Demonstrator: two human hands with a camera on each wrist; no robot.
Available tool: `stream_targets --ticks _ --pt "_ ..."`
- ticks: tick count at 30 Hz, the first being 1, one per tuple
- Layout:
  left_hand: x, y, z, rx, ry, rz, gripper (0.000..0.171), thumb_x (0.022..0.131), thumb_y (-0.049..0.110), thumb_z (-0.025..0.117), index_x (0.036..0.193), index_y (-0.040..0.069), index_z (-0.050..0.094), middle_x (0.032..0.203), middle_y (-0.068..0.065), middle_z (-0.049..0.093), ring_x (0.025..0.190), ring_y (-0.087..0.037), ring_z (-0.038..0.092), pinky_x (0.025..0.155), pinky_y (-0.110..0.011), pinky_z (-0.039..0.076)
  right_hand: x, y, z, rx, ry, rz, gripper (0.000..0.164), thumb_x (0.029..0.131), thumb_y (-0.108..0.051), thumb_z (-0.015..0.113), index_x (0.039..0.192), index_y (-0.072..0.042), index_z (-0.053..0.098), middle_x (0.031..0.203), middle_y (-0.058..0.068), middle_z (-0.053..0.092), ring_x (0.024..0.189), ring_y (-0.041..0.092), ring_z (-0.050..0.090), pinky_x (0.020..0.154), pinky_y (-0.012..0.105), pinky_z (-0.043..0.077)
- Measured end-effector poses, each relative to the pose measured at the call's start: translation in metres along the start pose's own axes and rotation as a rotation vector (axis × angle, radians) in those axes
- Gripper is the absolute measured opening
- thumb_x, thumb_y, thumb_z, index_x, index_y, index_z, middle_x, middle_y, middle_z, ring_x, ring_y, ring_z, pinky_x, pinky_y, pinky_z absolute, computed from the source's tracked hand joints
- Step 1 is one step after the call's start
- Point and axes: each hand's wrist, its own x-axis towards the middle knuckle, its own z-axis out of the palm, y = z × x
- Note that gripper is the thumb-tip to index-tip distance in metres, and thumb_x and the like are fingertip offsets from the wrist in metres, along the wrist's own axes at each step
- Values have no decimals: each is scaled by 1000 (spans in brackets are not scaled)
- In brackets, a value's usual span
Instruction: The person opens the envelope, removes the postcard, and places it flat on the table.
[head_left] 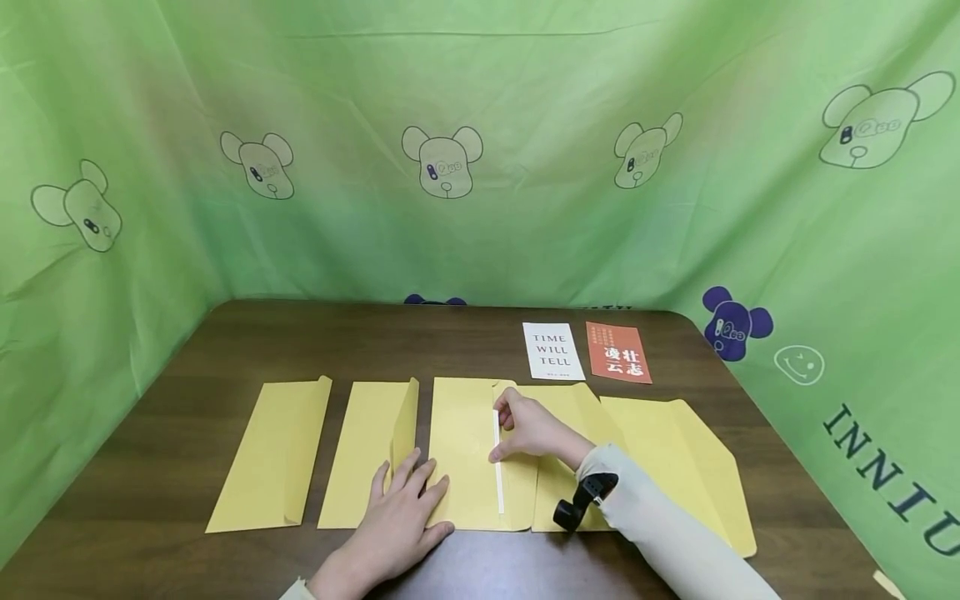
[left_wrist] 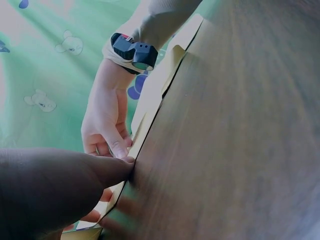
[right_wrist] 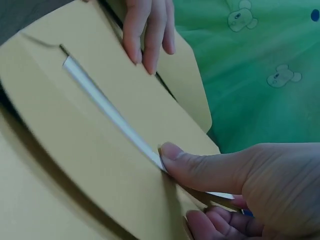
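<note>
The middle yellow envelope point(head_left: 461, 450) lies flat on the table, its flap point(right_wrist: 115, 165) unfolded to the right with a white strip point(head_left: 498, 475) along it. My right hand point(head_left: 528, 429) is over the flap. In the right wrist view, its thumb lies at the strip and its curled fingers reach under the flap edge, pinching it. My left hand point(head_left: 401, 521), fingers spread, rests on the envelope's lower left corner. To the left, a second envelope point(head_left: 360, 450) has its flap standing partly up. Another envelope point(head_left: 262, 458) lies at the far left with its flap folded over.
Right of the middle envelope lie two more, one envelope point(head_left: 555, 492) partly under my right forearm and an outer envelope point(head_left: 667, 467), flaps unfolded. Behind them are a white card point(head_left: 552, 350) and a red card point(head_left: 618, 352). A green curtain point(head_left: 480, 250) surrounds the brown table point(head_left: 360, 342).
</note>
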Motion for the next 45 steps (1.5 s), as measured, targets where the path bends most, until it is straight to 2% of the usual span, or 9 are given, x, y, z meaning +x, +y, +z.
stream_targets --ticks 8,12,18,25,37,45 --pt "-1 0 1 -10 -1 1 53 93 45 64 131 9 64 141 -15 52 139 -38 35 103 -67 28 2 8 0 250 -50 -7 66 63 4 90 111 5 45 88 8 57 77 15 59 72 27 50" --pt "0 1 1 -14 4 0 53 92 45 64 131 9 64 141 -15 52 139 -38 35 103 -67 28 4 14 0 388 -95 8 64 66 13 83 113 7 41 84 8 57 74 13 58 68 24 50" --pt "0 1 1 -18 4 -1 53 93 45 64 131 8 64 141 -15 52 139 -38 35 103 -67 28 4 17 0 541 -131 33 61 66 23 73 116 12 39 88 10 59 75 15 60 65 24 53" --pt "1 0 0 -15 9 -2 53 92 45 64 131 8 64 141 -15 52 139 -38 35 103 -67 27 5 14 -2 580 -136 79 61 67 23 71 118 14 39 86 10 58 73 14 59 64 23 53" --pt "0 0 -1 -11 2 7 53 92 45 65 130 9 65 140 -15 52 138 -37 36 102 -68 28 2 16 2 605 -118 81 62 67 21 70 119 11 38 85 9 56 73 14 57 62 22 51" --pt "-1 0 -1 -16 1 3 52 92 45 65 130 9 65 140 -14 52 138 -37 36 102 -67 29 -2 12 11 711 -95 120 65 68 23 63 124 9 33 91 12 52 75 17 55 63 34 58"
